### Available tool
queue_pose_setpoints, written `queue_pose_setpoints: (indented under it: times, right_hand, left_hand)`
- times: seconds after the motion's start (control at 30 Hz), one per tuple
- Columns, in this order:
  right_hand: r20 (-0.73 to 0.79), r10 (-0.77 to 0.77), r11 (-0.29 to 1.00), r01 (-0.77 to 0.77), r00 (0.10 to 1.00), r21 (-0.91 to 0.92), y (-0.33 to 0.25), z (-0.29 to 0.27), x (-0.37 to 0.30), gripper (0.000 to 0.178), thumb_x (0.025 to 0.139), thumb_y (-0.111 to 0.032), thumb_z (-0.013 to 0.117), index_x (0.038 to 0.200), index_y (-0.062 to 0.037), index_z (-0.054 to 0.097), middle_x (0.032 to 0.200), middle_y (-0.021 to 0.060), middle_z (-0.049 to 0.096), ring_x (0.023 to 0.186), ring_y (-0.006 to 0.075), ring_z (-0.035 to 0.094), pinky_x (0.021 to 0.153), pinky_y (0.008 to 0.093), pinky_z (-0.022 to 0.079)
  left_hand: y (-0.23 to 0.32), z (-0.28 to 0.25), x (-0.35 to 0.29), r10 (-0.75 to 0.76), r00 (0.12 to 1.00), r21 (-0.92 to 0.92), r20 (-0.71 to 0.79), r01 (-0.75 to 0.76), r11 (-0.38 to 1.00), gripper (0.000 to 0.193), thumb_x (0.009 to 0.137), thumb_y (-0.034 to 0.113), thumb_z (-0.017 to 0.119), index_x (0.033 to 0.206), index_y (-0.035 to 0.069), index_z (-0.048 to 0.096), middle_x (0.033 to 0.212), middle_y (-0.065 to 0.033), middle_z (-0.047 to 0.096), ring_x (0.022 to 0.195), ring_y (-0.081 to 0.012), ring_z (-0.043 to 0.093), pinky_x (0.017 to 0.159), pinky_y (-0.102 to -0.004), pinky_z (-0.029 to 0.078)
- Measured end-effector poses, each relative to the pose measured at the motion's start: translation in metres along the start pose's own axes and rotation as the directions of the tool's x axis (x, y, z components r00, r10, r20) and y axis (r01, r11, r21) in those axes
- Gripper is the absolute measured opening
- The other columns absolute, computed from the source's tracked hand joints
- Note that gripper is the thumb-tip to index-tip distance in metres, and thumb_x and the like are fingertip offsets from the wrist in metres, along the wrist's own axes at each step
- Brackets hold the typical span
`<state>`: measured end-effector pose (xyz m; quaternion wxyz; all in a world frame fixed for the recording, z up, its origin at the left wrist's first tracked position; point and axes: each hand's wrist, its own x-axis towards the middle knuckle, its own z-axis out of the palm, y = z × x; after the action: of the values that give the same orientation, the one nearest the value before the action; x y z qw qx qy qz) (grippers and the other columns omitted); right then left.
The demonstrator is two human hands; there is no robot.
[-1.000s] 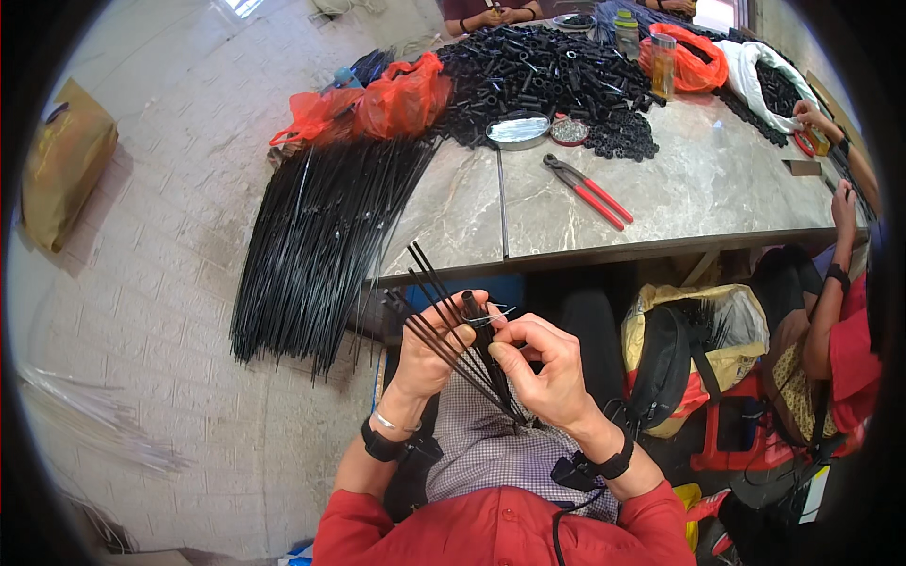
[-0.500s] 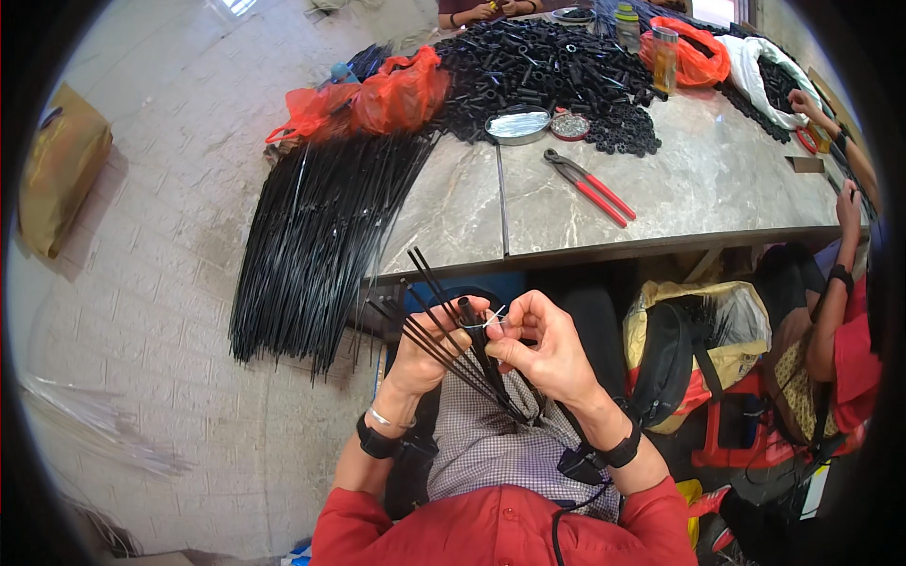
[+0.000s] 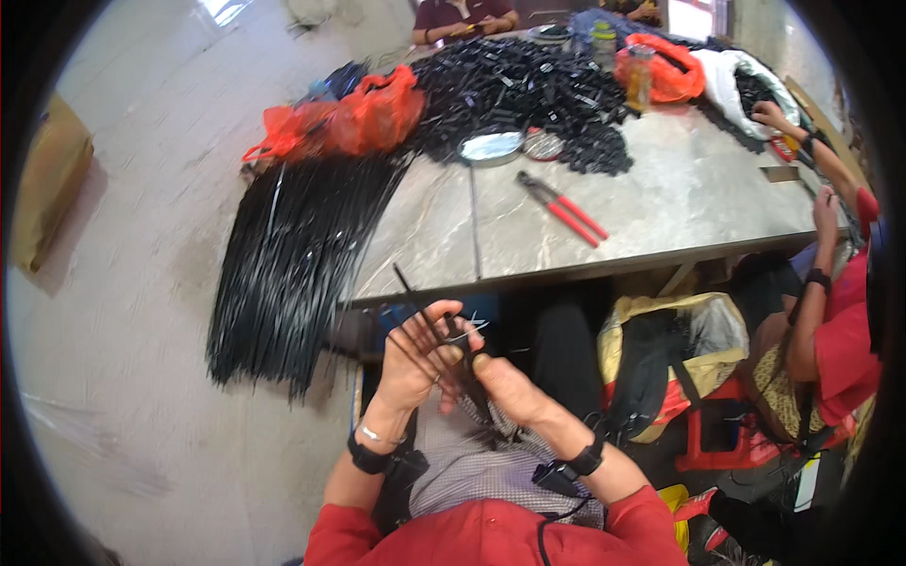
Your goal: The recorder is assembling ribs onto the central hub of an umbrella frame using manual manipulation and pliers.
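Several thin black rods [image 3: 415, 294] stand at a slant in my left hand [image 3: 408, 363], its fingers closed around them. Among them is a thicker black piece with a thin white tie [image 3: 469, 327] around its upper part, the loose ends sticking out to the right. My right hand [image 3: 514, 391] pinches the dark bundle just below the tie, thumb on top; its other fingers are mostly hidden. Motion blur softens the rods, so where one ends and another starts is unclear. Both hands are above my lap, in front of the table edge.
On the stone-topped table [image 3: 425, 255] lie red-handled pincers [image 3: 571, 217], a shiny oval tin [image 3: 491, 147], a heap of black parts [image 3: 528, 90] and a sheaf of black rods [image 3: 283, 274] overhanging the left edge. Beside me stands a yellow sack [image 3: 722, 330]. Co-workers sit right and across.
My right hand has moved down from the white tie to the bundle below it. The rods have swung more upright, and the whole view has shifted.
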<state>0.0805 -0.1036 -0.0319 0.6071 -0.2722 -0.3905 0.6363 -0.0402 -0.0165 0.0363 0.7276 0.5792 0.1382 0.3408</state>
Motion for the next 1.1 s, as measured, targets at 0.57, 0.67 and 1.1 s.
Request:
queue_pose_setpoints:
  times: [0.57, 0.67, 1.1]
  right_hand:
    - [-0.238, -0.068, 0.997, 0.055, 0.969, -0.059, 0.009, 0.034, -0.014, 0.063, 0.094, -0.057, 0.031, 0.066, -0.0039, 0.049, 0.056, -0.0004, 0.042, 0.051, 0.0088, 0.04, 0.049, 0.0237, 0.035]
    - [-0.291, -0.016, 0.995, -0.013, 0.957, -0.097, 0.01, 0.031, -0.012, 0.061, 0.098, -0.05, 0.031, 0.064, -0.0049, 0.053, 0.056, 0.0001, 0.047, 0.051, 0.0087, 0.042, 0.048, 0.0248, 0.033]
    - [-0.257, -0.177, 0.885, 0.04, 0.95, -0.463, 0.022, 0.031, -0.014, 0.033, 0.091, -0.02, 0.04, 0.063, -0.0058, 0.045, 0.055, 0.0008, 0.048, 0.049, 0.0093, 0.047, 0.044, 0.0268, 0.039]
  left_hand:
    - [-0.011, 0.003, -0.012, 0.039, 0.994, -0.154, 0.104, -0.022, 0.988, 0.066, 0.084, 0.006, 0.063, 0.139, 0.006, 0.028, 0.092, -0.0121, 0.059, 0.087, -0.0224, 0.06, 0.079, -0.0339, 0.051]
    - [-0.011, 0.018, -0.011, 0.078, 0.997, -0.076, 0.009, -0.077, 0.994, 0.069, 0.08, 0.005, 0.065, 0.139, 0.011, 0.028, 0.09, -0.0106, 0.056, 0.08, -0.0204, 0.058, 0.074, -0.0326, 0.05]
    - [-0.017, 0.018, -0.009, 0.012, 0.998, -0.383, -0.06, -0.034, 0.923, 0.051, 0.091, 0.032, 0.054, 0.13, 0.003, 0.04, 0.073, -0.0042, 0.05, 0.07, -0.0152, 0.049, 0.064, -0.0296, 0.044]
